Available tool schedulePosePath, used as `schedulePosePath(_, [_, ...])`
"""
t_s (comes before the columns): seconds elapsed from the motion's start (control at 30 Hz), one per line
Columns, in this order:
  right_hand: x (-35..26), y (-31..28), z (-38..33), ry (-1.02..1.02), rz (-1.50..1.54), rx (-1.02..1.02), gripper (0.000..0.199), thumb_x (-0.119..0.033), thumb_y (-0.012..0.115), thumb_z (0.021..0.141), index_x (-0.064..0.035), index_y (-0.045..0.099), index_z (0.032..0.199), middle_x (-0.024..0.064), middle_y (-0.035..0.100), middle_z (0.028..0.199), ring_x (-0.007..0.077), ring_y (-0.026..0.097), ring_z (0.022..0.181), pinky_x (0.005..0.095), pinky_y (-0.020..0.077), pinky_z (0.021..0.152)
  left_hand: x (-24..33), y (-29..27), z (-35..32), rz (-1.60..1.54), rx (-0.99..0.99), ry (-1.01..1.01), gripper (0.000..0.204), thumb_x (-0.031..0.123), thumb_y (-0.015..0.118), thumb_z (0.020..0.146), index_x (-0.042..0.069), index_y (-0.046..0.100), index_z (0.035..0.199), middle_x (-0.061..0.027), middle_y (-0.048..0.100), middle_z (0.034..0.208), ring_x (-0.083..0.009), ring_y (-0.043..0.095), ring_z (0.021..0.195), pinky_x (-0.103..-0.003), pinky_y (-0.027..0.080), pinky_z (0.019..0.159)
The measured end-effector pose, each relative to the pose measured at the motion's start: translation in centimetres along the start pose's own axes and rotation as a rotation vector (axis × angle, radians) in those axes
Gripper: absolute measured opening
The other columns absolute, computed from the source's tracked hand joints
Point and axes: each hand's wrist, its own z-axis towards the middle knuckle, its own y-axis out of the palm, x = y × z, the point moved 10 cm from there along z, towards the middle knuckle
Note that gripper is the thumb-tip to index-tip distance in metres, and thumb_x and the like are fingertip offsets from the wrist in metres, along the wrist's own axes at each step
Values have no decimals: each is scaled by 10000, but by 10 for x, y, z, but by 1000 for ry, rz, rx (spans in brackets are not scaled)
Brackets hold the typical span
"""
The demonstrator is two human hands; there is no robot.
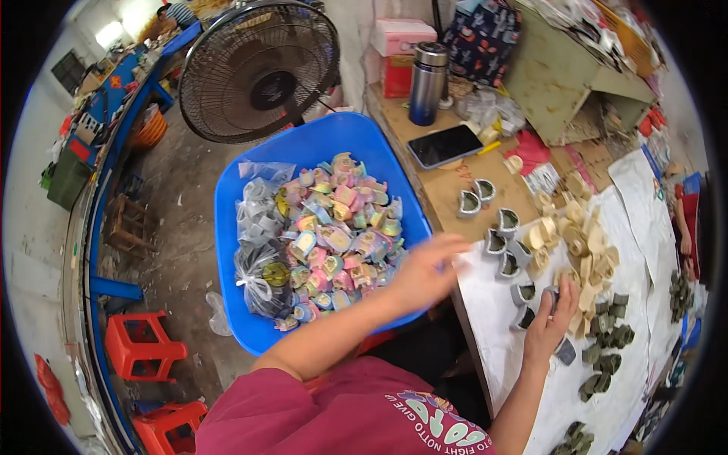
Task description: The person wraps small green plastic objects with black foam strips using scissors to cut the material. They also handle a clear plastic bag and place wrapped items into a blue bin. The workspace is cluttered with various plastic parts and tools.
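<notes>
My left hand (426,274) is smeared by motion between the blue tub and the table's edge; whether it holds anything cannot be made out. Over the white sheet (485,311), my right hand (544,334) pinches a small dark grey curved piece (553,297) between thumb and fingers. Just left of it stand several grey hollow half-round pieces (509,265), open side up. Cream pieces (591,250) lie heaped beyond my right fingers, with dark green pieces (603,334) to the right. Many pastel multicoloured pieces (334,235) fill the tub.
The blue tub (225,220) also holds clear plastic bags (262,220). A black fan (258,72) stands behind it. On the table are a phone (445,145), a metal flask (428,83) and a greenish metal box (557,83). Red stools (144,345) stand at left.
</notes>
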Motion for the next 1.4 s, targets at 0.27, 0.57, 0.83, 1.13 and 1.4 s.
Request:
schedulePosePath(0.27, [1, 10, -11, 6, -96, -4, 535, -58, 525, 889, 19, 379, 1398, 222, 328, 1475, 368, 294, 1379, 425, 213, 1129, -200, -315, -9, 879, 448, -685, 264, 265, 607, 866, 21, 706, 845, -134, 664, 845, -232, 642, 807, -419, 463, 769])
schedulePosePath(0.57, [0, -29, -25, 194, -51, 107, 422, -34, 514, 907, 5, 494, 1326, 157, 398, 1451, 284, 362, 1346, 376, 321, 1055, -335, -374, -8, 1491, 6, -1075, 331, 237, 492, 903, 144, 621, 1194, -103, 548, 1285, -312, 511, 1210, -651, 191, 1050])
schedulePosePath(0.83, [-25, -20, -7, 132, 104, 131, 320, -67, 508, 944, -5, 553, 1254, 154, 428, 1416, 248, 512, 1187, 370, 406, 989, -349, -372, 6, 986, 165, -852, 180, 220, 617, 839, 71, 679, 917, -110, 696, 1020, -272, 655, 966, -476, 452, 876])
schedulePosePath(1.13, [-142, 64, 5, -176, 371, -295, 276, -14, 604, 835, -5, 625, 1110, 197, 617, 1158, 293, 624, 1015, 373, 464, 918, -143, -253, 19, -578, 235, -376, 180, 240, 607, 885, 69, 553, 871, -204, 663, 1020, -260, 667, 864, -347, 534, 705])
schedulePosePath(1.4, [-179, 191, -58, 569, 1626, -1208, 825, -260, 655, 886, -152, 142, 1524, 111, 343, 1480, 265, 362, 1329, 370, 372, 1030, 0, -103, 32, -1402, -98, -127, 184, 188, 504, 926, 50, 507, 1047, -353, 524, 1213, -256, 664, 956, -344, 582, 736])
